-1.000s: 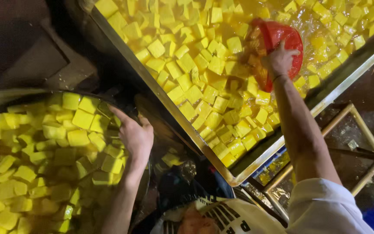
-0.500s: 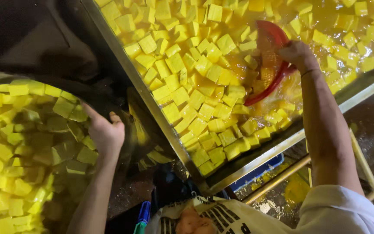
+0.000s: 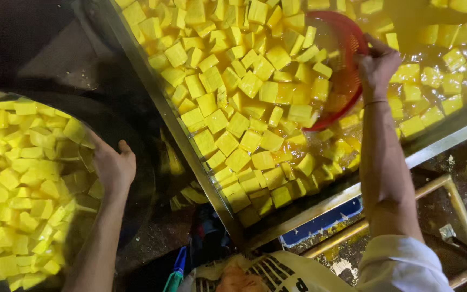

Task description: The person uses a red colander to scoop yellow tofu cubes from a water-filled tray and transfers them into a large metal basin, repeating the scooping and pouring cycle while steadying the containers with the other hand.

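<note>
Over the long metal tray [image 3: 433,148] of yellow liquid: right hand [image 3: 377,65], fingers closed on the rim of a round red plastic strainer [image 3: 337,70], tilted, heaped with bright yellow cubes [image 3: 293,81] and half sunk among more floating cubes. At lower left: left hand [image 3: 113,165], fingers curled over the edge of a dark round basin [image 3: 136,135] piled with the same glossy, wet cubes.
</note>
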Available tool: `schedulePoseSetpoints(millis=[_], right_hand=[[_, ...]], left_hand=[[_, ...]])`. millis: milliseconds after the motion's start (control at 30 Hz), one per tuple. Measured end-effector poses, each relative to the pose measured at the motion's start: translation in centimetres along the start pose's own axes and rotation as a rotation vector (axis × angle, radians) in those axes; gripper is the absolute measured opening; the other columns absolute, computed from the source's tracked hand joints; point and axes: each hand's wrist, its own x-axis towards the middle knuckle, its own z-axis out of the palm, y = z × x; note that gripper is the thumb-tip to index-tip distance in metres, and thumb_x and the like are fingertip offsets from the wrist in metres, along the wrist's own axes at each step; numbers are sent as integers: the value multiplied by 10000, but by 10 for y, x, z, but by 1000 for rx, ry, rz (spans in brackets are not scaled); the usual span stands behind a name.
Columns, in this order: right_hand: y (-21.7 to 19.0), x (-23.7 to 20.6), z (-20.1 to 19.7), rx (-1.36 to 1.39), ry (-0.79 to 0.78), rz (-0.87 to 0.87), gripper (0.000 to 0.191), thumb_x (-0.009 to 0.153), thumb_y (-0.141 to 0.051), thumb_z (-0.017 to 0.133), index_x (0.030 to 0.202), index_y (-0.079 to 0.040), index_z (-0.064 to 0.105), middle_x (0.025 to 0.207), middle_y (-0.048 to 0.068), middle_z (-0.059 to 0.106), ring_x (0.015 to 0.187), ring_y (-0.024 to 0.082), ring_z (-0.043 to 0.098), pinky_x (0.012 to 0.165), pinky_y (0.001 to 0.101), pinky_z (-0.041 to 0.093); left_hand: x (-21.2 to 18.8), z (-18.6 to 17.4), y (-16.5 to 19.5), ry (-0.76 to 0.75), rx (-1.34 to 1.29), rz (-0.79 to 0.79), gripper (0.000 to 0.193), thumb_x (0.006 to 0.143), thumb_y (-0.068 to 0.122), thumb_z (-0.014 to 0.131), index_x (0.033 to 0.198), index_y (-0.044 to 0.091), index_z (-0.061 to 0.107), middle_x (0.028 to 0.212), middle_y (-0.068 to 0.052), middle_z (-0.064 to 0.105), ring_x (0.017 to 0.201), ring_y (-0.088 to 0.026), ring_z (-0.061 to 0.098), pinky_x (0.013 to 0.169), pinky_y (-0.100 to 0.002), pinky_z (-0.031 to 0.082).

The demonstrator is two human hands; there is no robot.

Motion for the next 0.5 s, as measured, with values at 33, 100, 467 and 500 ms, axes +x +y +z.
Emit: schedulePoseSetpoints(millis=[33, 100, 467, 500], right_hand=[[0, -4, 4, 99, 6, 44, 471, 789, 46, 703, 1257, 50, 754, 954, 133, 790, 777, 122, 723, 695, 245, 602], [2, -13, 11, 181, 28, 62, 530, 760, 73, 674, 1289, 87, 695, 991, 153, 791, 805, 135, 732, 704, 248, 611], [6, -33, 20, 581, 233, 228, 647, 730, 176, 641, 1375, 135, 611, 1054, 219, 779, 800, 231, 753, 702, 312, 648], [6, -35, 21, 595, 250, 247, 659, 731, 177, 625, 1387, 129, 603, 1035, 215, 775, 781, 234, 746, 685, 318, 641]], left_hand=[[0, -2, 3, -21, -22, -46, 865, 1013, 119, 624, 1633, -76, 54, 1502, -430, 423, 1289, -513, 556, 1045, -493, 486], [0, -5, 8, -49, -33, -96, 877, 1012, 123, 611, 1645, -49, 29, 1513, -411, 423, 1293, -503, 556, 1050, -491, 479], [11, 13, -17, 59, -29, 36, 908, 982, 120, 660, 1659, -43, 78, 1569, -379, 401, 1425, -503, 448, 1190, -479, 379], [12, 14, -19, 114, -22, 133, 908, 970, 106, 672, 1651, -53, 93, 1557, -400, 412, 1423, -517, 449, 1184, -486, 384]])
